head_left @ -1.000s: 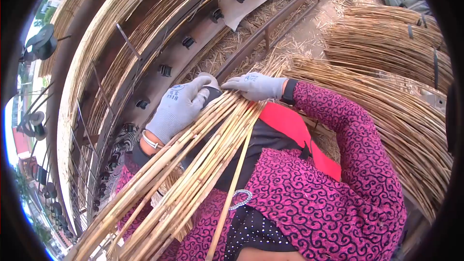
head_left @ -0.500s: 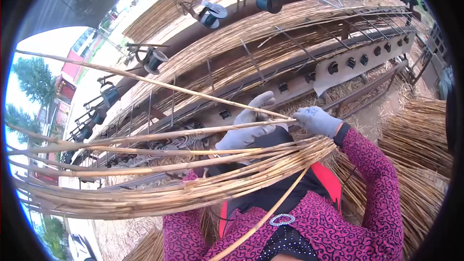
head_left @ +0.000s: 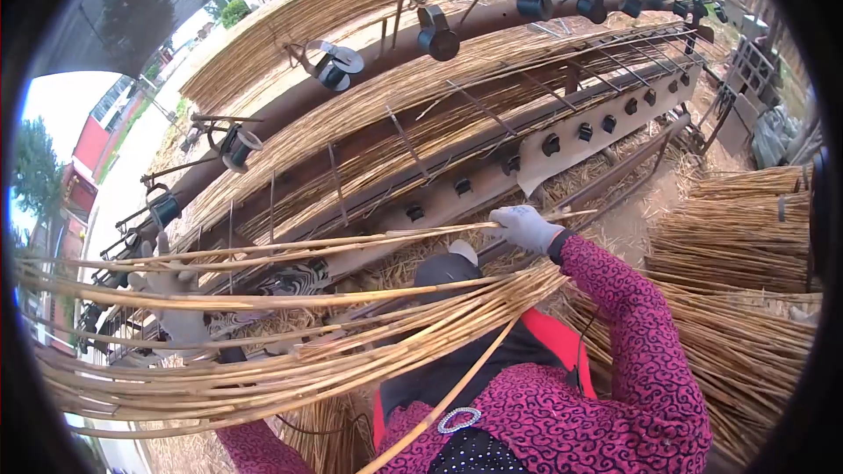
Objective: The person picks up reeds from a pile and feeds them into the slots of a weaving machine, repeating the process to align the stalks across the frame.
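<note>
My right hand, in a grey glove, is closed around the ends of a few long reed stalks. These stalks stretch leftward across the view. At the far left, my gloved left hand shows behind the stalks with its fingers apart, partly covered by them. Below, a loose bundle of reeds lies across in front of my body, its ends gathered near my right forearm. One separate stalk slants down over my patterned top.
A long metal frame with wire spools on its beam and a lower rail runs ahead, carrying a reed mat. Reed bundles lie at the right. A stack of reed mats stands behind the frame. Straw litters the ground.
My left hand has moved from beside my right hand to far left along the stalks. My right hand still grips stalk ends, now with the stalks lying flatter. The camera view has shifted.
</note>
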Tool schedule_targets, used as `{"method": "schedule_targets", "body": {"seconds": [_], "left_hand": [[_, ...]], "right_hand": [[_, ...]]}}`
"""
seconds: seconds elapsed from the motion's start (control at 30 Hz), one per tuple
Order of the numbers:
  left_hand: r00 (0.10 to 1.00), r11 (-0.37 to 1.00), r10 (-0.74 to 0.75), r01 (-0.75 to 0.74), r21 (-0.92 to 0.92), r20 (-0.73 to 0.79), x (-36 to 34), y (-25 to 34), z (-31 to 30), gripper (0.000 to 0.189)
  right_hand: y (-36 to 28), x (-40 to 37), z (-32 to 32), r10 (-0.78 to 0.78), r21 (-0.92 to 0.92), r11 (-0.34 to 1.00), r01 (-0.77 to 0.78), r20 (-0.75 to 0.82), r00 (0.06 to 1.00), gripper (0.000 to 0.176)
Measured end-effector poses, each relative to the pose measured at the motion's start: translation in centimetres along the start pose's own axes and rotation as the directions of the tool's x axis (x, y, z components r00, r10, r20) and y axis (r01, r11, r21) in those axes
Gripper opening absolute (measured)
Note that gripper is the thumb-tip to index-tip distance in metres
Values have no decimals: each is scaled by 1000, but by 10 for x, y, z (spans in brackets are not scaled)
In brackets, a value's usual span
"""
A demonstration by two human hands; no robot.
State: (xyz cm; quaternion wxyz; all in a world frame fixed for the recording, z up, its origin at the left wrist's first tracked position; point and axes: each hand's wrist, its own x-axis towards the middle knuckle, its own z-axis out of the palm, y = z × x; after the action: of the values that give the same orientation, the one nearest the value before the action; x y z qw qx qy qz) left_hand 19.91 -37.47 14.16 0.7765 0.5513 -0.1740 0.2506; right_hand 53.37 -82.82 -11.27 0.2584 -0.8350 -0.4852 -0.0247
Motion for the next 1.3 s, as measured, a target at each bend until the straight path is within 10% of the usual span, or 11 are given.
{"method": "schedule_targets", "body": {"seconds": [0.23, 0.3, 0.37, 0.43, 0.7, 0.93, 1.03, 1.13, 1.3], "left_hand": [[726, 749, -663, 633, -199, -183, -14, -105, 87, 52], [730, 725, -683, 678, -119, 0, -15, -119, 94, 64], [776, 768, -630, 626, -135, 21, -25, -129, 93, 52], [754, 743, -657, 650, -160, 12, -32, -127, 90, 57], [966, 810, -176, 252, -529, 190, -42, -102, 89, 87], [921, 757, 377, -249, -604, 94, -67, -59, 69, 61], [956, 946, 274, -287, -152, -106, -72, -43, 80, 47], [841, 966, 24, -160, -205, -541, -41, -42, 98, 53], [924, 947, -77, -51, -319, -375, -23, -92, 105, 58]], "right_hand": [[-123, 63, -37, -37, 207, 978, 39, -13, 999, 29], [-124, 72, -36, -22, 298, 955, -8, 95, 995, 28], [-110, 72, -35, 6, 280, 958, -59, 189, 982, 28], [-94, 79, -20, -10, 772, 522, -363, 431, 902, 34], [-124, 80, -64, 25, 721, 647, -249, 307, 951, 39], [-88, 68, -54, 152, 678, 702, -217, 155, 976, 34], [-76, 48, -48, 146, 643, 735, -215, 158, 976, 31], [-68, 28, -50, 202, 735, 647, -201, 89, 975, 30], [-54, -2, -58, 229, 691, 711, -131, -52, 972, 35]]}}
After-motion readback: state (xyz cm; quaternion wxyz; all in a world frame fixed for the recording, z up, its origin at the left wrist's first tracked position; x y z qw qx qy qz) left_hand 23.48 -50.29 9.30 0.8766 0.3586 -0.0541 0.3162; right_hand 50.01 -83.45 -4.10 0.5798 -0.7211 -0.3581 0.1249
